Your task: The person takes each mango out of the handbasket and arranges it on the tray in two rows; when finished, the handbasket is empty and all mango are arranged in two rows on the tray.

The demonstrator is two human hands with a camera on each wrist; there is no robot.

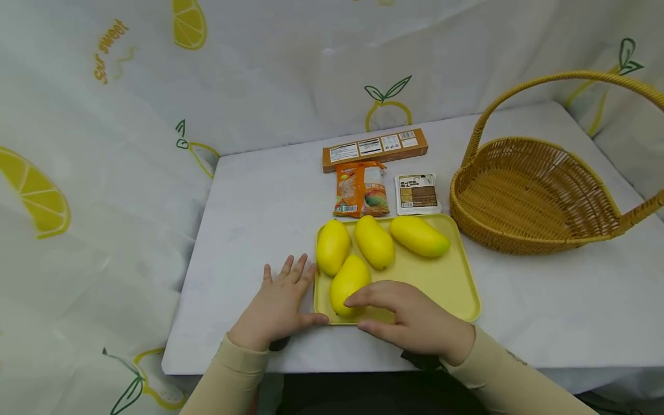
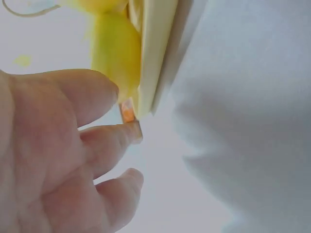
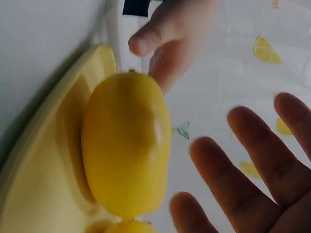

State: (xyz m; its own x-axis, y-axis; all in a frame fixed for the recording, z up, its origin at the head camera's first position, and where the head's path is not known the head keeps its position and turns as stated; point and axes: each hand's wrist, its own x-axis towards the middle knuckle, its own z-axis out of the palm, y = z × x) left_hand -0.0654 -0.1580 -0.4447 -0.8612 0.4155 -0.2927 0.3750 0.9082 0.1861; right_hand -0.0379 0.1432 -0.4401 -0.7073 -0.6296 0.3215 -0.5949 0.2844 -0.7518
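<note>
Several yellow mangoes sit on a pale yellow tray (image 1: 436, 285). The front mango (image 1: 350, 282) lies near the tray's front left corner, with the left mango (image 1: 334, 248), the middle mango (image 1: 374, 242) and a green-tipped mango (image 1: 419, 236) behind it. My left hand (image 1: 280, 305) is spread at the tray's left edge, thumb by the corner; whether it touches the tray I cannot tell. Over the tray's front edge, my right hand (image 1: 415, 320) hovers beside the front mango with fingers loosely bent. In the right wrist view its fingers (image 3: 233, 182) stand apart from that mango (image 3: 126, 145).
Behind the tray lie an orange food packet (image 1: 361, 189), a brown and white packet (image 1: 417, 194) and a long brown box (image 1: 376, 151). A wicker basket (image 1: 534, 245) with a tall handle stands to the right. White table surface (image 1: 249, 213) extends at left.
</note>
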